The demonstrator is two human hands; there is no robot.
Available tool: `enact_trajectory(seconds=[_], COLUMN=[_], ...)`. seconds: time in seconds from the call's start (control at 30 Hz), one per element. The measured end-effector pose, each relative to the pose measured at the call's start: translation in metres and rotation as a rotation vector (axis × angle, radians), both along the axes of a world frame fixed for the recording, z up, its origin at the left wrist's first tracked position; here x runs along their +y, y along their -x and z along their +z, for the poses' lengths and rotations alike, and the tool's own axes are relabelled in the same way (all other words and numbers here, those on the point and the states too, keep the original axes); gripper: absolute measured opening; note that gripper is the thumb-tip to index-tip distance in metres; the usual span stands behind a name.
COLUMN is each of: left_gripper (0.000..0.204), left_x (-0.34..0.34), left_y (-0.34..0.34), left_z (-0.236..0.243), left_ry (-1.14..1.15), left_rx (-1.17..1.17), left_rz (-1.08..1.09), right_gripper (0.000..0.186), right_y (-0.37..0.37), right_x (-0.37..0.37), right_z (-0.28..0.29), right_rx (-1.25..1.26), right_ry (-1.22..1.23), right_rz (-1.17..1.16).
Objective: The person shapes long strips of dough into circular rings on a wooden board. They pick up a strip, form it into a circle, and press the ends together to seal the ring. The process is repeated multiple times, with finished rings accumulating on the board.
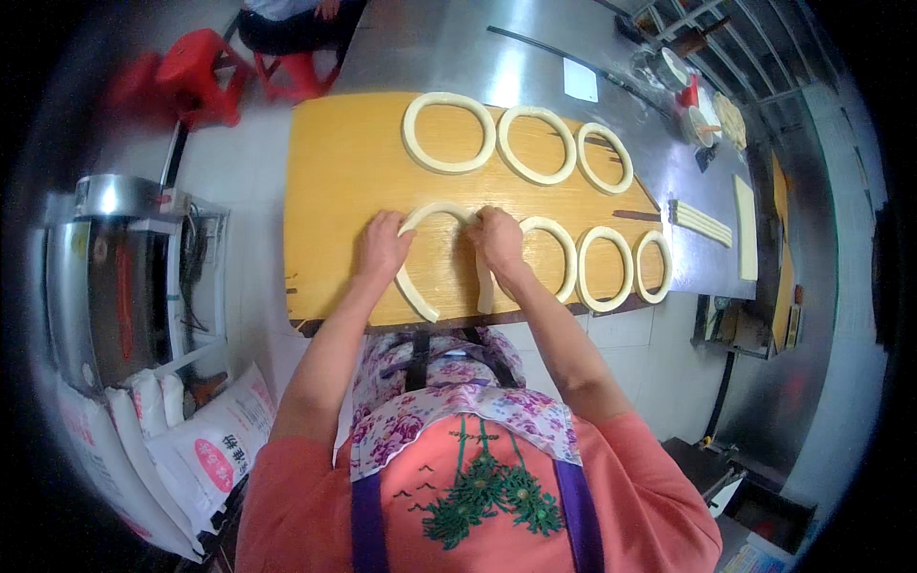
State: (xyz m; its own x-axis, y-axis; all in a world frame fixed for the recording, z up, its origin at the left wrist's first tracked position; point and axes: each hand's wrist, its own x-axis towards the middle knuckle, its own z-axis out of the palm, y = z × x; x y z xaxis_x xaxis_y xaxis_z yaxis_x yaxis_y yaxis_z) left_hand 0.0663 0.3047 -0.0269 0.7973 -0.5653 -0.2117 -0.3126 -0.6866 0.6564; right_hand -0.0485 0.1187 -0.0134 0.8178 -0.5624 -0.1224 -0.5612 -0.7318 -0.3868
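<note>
A pale dough strip (414, 292) lies bent into an arch on the yellow wooden board (330, 162), its two ends apart and pointing toward me. My left hand (384, 246) grips the arch's left side, thumb and fingers closed on it. On the other side my right hand (499, 241) is closed round the strip, hiding part of it, and the right end hangs down below the fingers. Beside my right hand is a closed dough ring (571, 260), with two more rings (606, 269) further right. Behind them sits a far row of three dough rings (449, 171).
Right of the board, several dough strips (702, 223) and a long dough slab (745, 229) lie on the metal table (420, 43). Bowls (695, 124) stand at its far right. At left are red stools (196, 76), a metal appliance (119, 277) and white sacks (215, 458). Another person (287, 19) sits beyond.
</note>
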Motion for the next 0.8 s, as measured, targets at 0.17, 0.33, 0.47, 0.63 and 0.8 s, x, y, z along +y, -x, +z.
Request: enact_trajectory(seconds=[0.17, 0.33, 0.47, 0.63, 0.8], left_gripper=[0.034, 0.036, 0.036, 0.032, 0.028], left_x=[-0.005, -0.016, 0.002, 0.037, 0.042], left_y=[-0.007, -0.005, -0.004, 0.030, 0.041], left_z=[-0.005, -0.001, 0.007, 0.023, 0.006], left_ry=[0.079, 0.042, 0.257, 0.139, 0.032], left_rx=[-0.202, -0.265, -0.292, -0.171, -0.151], left_rz=[-0.143, -0.151, -0.193, -0.906, -0.963], right_gripper=[0.024, 0.024, 0.026, 0.021, 0.015], right_y=[0.015, 0.011, 0.029, 0.092, 0.084], right_x=[-0.019, -0.022, -0.023, -0.004, -0.001], right_z=[-0.009, -0.011, 0.035, 0.043, 0.046], right_rx=[-0.075, -0.012, -0.090, -0.066, 0.106], right_ry=[0.085, 0.086, -0.054, -0.101, -0.007], right_rz=[0.014, 0.021, 0.198, 0.856, 0.935])
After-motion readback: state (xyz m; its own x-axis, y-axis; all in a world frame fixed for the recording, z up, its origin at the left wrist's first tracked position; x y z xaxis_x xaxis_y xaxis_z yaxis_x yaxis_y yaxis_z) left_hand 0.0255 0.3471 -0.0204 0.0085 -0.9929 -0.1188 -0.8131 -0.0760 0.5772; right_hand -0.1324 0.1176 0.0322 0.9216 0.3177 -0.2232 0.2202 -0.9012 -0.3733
